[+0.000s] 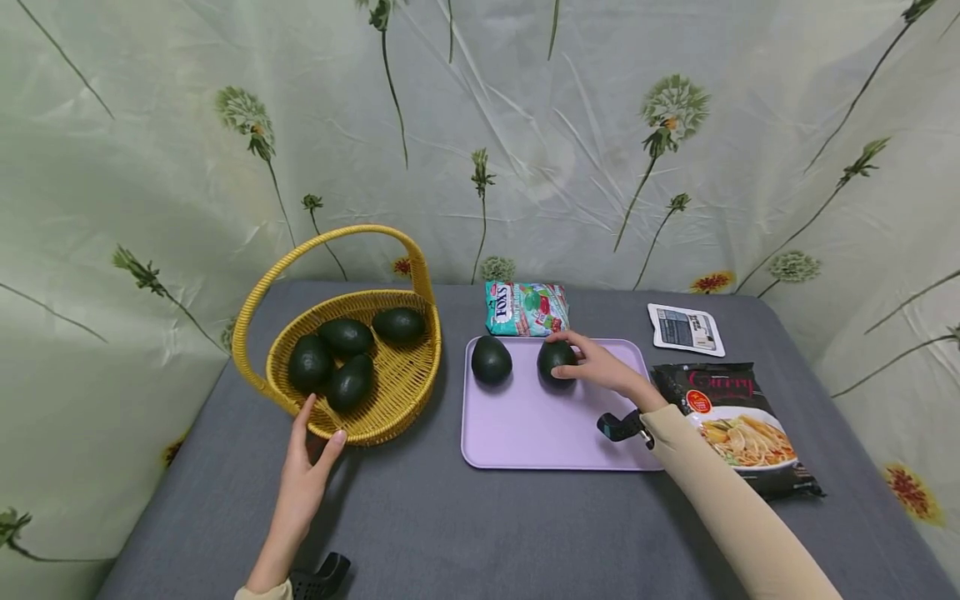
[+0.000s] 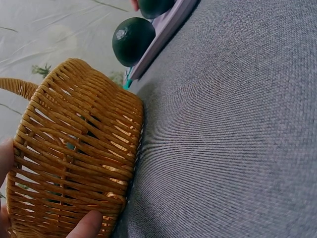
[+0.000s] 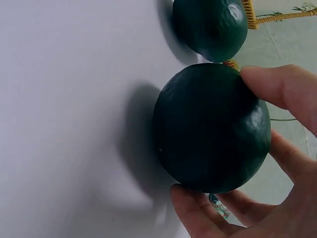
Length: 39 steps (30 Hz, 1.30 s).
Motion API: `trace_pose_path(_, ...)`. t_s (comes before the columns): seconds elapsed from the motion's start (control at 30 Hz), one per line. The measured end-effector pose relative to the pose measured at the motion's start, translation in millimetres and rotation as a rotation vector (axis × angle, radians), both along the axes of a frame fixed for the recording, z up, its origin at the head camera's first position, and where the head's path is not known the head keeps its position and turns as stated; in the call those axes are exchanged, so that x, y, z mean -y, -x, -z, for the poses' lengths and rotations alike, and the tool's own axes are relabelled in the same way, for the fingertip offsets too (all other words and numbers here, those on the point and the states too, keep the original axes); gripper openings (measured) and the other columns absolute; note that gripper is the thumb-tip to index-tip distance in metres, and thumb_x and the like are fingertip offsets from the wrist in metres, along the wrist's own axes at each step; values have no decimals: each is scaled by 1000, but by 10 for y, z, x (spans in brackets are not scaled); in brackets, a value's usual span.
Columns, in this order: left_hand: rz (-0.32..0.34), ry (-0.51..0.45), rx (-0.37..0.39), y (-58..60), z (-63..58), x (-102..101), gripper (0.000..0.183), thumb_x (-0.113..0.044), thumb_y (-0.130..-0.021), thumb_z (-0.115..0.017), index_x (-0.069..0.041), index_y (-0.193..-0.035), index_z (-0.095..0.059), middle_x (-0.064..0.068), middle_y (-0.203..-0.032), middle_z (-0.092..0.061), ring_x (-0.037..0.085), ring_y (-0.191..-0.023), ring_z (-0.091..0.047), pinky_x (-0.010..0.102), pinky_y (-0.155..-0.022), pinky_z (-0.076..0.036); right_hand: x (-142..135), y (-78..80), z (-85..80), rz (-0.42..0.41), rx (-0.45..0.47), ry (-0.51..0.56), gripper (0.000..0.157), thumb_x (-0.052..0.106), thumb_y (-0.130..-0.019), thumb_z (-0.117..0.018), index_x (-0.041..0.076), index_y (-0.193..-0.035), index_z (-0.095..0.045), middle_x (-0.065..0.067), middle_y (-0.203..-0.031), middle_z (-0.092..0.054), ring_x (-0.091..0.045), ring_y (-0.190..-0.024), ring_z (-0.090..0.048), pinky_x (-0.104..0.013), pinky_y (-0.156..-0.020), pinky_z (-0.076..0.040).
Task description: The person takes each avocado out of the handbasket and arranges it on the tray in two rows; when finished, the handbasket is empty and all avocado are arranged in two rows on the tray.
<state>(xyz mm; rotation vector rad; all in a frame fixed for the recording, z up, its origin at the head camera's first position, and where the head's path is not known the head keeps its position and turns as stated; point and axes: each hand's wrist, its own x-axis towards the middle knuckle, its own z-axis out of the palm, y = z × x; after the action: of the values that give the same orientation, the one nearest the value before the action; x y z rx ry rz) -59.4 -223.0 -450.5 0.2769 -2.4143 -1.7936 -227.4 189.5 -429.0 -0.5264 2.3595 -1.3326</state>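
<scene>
My right hand (image 1: 596,365) holds a dark green avocado (image 3: 208,134), thumb on one side and fingers on the other, close over the lilac tray (image 1: 525,433). A second avocado (image 1: 491,361) lies on the tray, left of the held one. At the left, my left hand (image 1: 303,479) grips the near edge of a yellow woven basket (image 1: 401,408). Its thumb (image 2: 88,225) lies against the outer wall, and a finger reaches the rim; some of its fingers are hidden. Several avocados (image 1: 345,337) lie inside the basket, under its tall arched handle (image 1: 300,250).
Behind the tray lies a turquoise Fox's candy bag (image 1: 527,308). To its right are a white packet (image 1: 686,330) and a black curry noodle pack (image 1: 738,429) beside the tray. A grey cloth covers the table (image 1: 450,533); a flowered curtain (image 1: 525,167) hangs behind it.
</scene>
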Motion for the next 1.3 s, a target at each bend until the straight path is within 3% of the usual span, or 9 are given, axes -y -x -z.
trace_pose_path(0.2,-2,5,-3,-6,3,4,75,-18,-98,-56,-16,-155,-8,16,-156,-8,44,-136,-21,62,-102,-23,30,-11,-10,-11,4,14,56,14,-90,-66,4,-139,-42,-28,-140,-33,-52,-126,-35,-61,-99,-30)
trace_pose_path(0.57,-11,15,-12,-7,-3,16,75,-18,-98,-56,-16,-155,-8,14,-157,-7,43,-138,-17,63,-102,-21,17,12,-26,2,-43,3,53,18,-90,-67,8,-138,-46,-26,-139,-37,-49,-122,-41,-58,-98,-32)
trace_pose_path(0.8,-10,13,-10,-2,-7,24,75,-18,-98,-56,-17,-155,-8,13,-157,-7,43,-138,-17,63,-103,-21,33,63,-143,14,-81,52,51,14,-92,-64,-2,-137,-45,-26,-141,-36,-48,-125,-38,-56,-103,-29)
trace_pose_path(1.0,-3,6,-26,-6,-3,20,74,-17,-98,-56,-17,-155,-9,14,-156,-8,43,-137,-19,63,-102,-23,124,109,-271,42,-120,46,51,16,-92,-64,1,-138,-46,-26,-138,-41,-46,-123,-41,-55,-101,-33)
trace_pose_path(1.3,-6,11,-21,-14,13,5,73,-17,-98,-56,-16,-155,-10,15,-156,-9,42,-137,-19,61,-102,-24,629,126,-433,-90,-145,145,47,12,-92,-64,1,-135,-48,-22,-131,-49,-44,-120,-45,-48,-100,-37)
